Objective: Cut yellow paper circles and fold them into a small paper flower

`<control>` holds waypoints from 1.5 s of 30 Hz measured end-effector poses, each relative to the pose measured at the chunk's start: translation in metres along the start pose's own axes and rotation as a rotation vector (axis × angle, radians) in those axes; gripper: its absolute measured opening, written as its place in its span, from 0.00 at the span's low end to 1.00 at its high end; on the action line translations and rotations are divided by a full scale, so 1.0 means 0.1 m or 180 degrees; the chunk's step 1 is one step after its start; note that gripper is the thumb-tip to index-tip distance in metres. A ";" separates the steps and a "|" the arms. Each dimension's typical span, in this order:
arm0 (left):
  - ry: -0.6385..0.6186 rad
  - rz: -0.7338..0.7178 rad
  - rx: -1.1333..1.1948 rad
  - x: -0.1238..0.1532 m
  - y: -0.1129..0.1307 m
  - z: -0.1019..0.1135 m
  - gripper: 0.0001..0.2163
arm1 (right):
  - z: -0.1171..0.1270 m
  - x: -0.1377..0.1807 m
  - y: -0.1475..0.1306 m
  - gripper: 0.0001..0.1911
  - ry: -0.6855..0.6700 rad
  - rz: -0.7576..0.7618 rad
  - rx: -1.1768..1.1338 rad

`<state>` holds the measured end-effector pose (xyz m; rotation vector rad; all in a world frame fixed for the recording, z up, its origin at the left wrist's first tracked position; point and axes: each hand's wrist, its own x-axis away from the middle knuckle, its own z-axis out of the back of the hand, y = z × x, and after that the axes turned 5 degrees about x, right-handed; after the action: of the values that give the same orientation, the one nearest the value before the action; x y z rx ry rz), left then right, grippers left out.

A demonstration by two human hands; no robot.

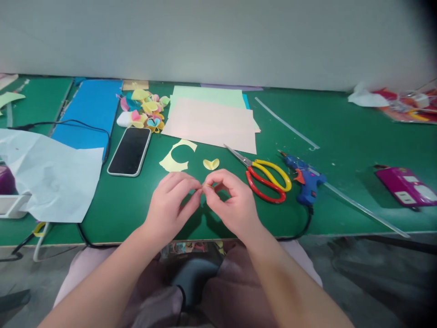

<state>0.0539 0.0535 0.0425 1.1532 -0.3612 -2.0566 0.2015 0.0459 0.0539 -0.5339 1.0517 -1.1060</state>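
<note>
My left hand (175, 200) and my right hand (232, 196) meet fingertip to fingertip above the table's front part. Both are closed in a pinch on a small piece of yellow paper (209, 186), mostly covered by the fingers. Just beyond them lies a folded yellow paper shape (210, 164), like two joined petals. A yellow paper scrap (174, 159) with a round cut-out rests to its left. Scissors (268, 177) with one red and one yellow handle lie right of my right hand, blades pointing away to the left.
A blue glue gun (309, 182) with a glue stick lies right of the scissors. Paper sheets (211, 120), a phone (130, 151) and a pile of paper flowers (146, 107) sit farther back. A purple power socket (408, 186) is at right, crumpled white paper (64, 173) at left.
</note>
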 end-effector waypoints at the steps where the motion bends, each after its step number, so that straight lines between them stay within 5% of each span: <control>1: -0.0049 -0.0037 -0.0015 0.00 -0.01 0.01 0.03 | 0.00 0.00 0.00 0.06 -0.0015 0.0025 0.0089; 11: -0.0305 0.0071 -0.0025 0.00 -0.02 0.03 0.03 | 0.00 0.01 0.08 0.08 0.0041 0.0496 0.0549; 17: -0.0366 0.0399 0.0093 0.00 0.00 0.03 0.05 | 0.03 -0.01 0.04 0.08 0.0108 0.0193 0.0183; 26: 0.0420 0.1673 0.1290 0.01 -0.05 0.02 0.05 | 0.07 -0.01 0.04 0.04 0.0334 -0.0251 -0.0662; 45: 0.0587 0.0726 0.0331 0.00 0.00 0.06 0.04 | 0.05 -0.01 0.04 0.05 0.0319 0.0401 0.0095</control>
<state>0.0488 0.0530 0.0456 1.2898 -0.4899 -1.7371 0.2082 0.0480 0.0532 -0.3861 1.1386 -1.0439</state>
